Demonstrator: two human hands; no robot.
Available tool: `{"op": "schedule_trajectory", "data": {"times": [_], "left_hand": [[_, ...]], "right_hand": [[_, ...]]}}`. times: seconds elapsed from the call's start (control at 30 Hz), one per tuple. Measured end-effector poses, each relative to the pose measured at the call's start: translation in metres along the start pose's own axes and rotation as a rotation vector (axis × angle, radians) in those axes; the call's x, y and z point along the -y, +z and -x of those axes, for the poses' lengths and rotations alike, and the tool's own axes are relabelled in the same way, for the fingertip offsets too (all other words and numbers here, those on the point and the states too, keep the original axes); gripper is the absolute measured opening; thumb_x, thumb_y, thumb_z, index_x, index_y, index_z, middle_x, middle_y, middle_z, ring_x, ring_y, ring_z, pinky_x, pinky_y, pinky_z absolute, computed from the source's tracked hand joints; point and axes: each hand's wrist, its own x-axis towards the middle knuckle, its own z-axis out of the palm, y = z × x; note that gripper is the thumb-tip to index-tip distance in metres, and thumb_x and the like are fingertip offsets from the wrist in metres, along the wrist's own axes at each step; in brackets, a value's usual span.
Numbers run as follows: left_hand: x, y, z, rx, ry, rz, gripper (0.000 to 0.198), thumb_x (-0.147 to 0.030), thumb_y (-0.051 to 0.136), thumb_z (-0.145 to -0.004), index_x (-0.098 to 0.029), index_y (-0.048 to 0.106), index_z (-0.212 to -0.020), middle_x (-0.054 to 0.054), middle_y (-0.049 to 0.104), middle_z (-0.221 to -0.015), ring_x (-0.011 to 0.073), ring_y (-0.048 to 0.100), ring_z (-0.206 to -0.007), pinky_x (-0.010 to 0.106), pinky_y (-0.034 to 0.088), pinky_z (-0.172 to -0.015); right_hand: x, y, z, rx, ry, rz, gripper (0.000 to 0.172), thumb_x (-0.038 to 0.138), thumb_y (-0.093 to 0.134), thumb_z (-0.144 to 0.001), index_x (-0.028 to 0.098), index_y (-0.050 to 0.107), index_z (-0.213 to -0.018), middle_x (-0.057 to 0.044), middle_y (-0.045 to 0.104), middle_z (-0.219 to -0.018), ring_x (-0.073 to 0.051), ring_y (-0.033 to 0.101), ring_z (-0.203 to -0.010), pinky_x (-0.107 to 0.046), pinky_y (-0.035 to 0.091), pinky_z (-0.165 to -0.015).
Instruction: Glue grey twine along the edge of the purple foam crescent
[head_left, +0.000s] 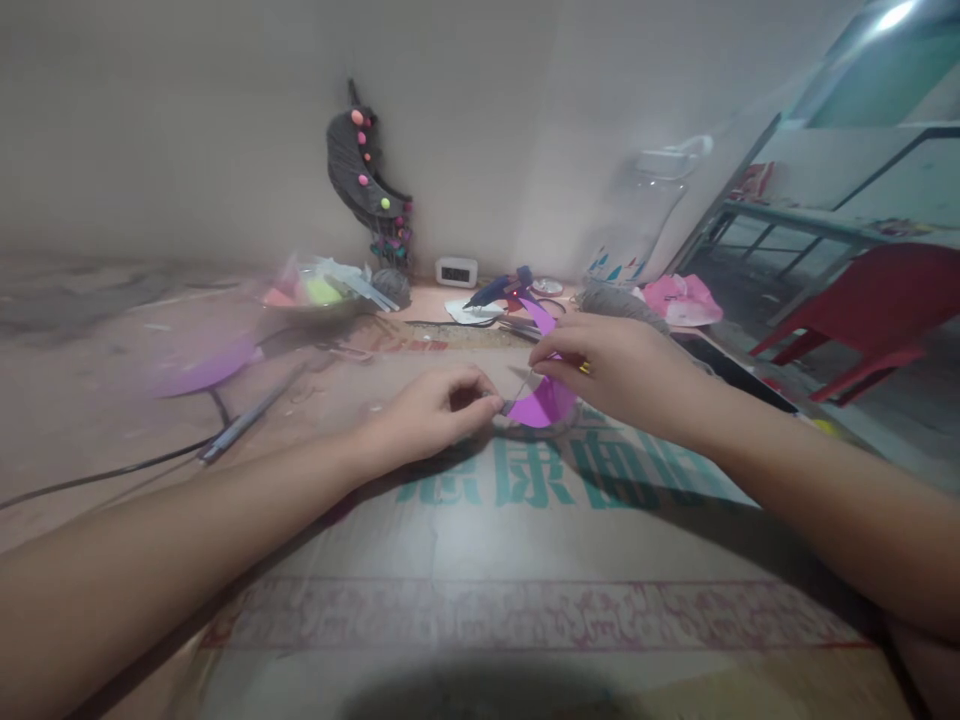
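A curved purple piece, crescent-like, is held just above the printed cardboard sheet. My left hand pinches its lower left end, where a small grey part shows at the fingertips. Thin grey yarn runs from there up to my right hand, whose fingers are closed on the yarn beside the purple piece. The upper tip of the piece rises behind my right fingers. Part of its middle is hidden by that hand.
A blue glue gun, a white clock, a bowl of coloured bits and grey yarn line the back. A decorated dark crescent hangs on the wall. A pen and black cable lie left; a red chair stands right.
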Motion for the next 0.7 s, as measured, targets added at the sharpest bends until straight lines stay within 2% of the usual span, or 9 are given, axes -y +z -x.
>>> {"op": "schedule_trajectory", "data": {"times": [0.33,0.5,0.7], "left_hand": [[0.0,0.0,-0.001,0.005,-0.015,0.002,0.025,-0.036,0.05,-0.087,-0.017,0.061,-0.075,0.003,0.065,-0.073,0.0129,0.055,-0.064,0.022,0.04,-0.057],[0.001,-0.001,-0.001,0.033,0.039,-0.034,0.024,-0.035,0.051,-0.086,-0.016,0.061,-0.076,0.002,0.063,-0.076,0.0129,0.054,-0.066,0.022,0.039,-0.059],[-0.001,-0.004,0.0,0.169,0.093,-0.025,0.024,-0.036,0.048,-0.088,-0.016,0.06,-0.081,0.001,0.059,-0.079,0.0129,0.052,-0.072,0.024,0.04,-0.065]], "right_hand": [[-0.005,0.007,0.0,0.036,-0.02,0.006,0.015,0.02,0.054,-0.085,0.02,0.068,-0.081,-0.003,0.069,-0.084,-0.016,0.059,-0.077,-0.027,0.039,-0.067],[-0.006,0.012,0.001,0.003,-0.064,0.002,0.015,0.021,0.053,-0.087,0.019,0.068,-0.082,-0.003,0.069,-0.083,-0.016,0.059,-0.078,-0.027,0.039,-0.068],[-0.008,0.01,-0.001,-0.061,-0.02,-0.031,0.014,0.018,0.056,-0.085,0.019,0.07,-0.083,-0.004,0.068,-0.083,-0.015,0.058,-0.074,-0.026,0.039,-0.064]]}}
